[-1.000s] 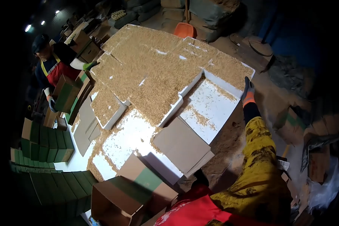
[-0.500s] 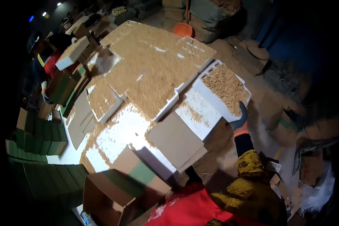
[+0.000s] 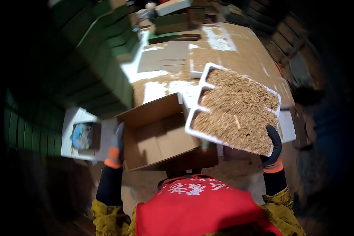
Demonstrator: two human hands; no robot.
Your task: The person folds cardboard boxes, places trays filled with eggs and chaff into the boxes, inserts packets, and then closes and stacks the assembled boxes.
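My right hand [image 3: 274, 146], in a dark glove with an orange cuff, grips the lower right corner of a white foam tray [image 3: 189, 122]. Brown wood-like shavings [image 3: 236, 110] fill the tray, which is tilted and held above the table. At the left side wall of an open cardboard box [image 3: 157, 137] is my left hand [image 3: 120, 146], gloved the same way, its fingers along the wall. Nothing shows inside the box but its bare bottom. The tray's left edge overhangs the box's right side.
Shavings cover much of the white table [image 3: 157, 90], where flat cardboard [image 3: 165, 57] lies. Stacked green boxes [image 3: 106, 70] rise at the left. A blue patterned packet [image 3: 82, 135] rests on a white surface. Across the table a person's gloved hand [image 3: 150, 10] is near another box.
My right hand has lifted the filled tray and brought it left beside the open box. My left hand now shows at the box's left wall. The view has turned left.
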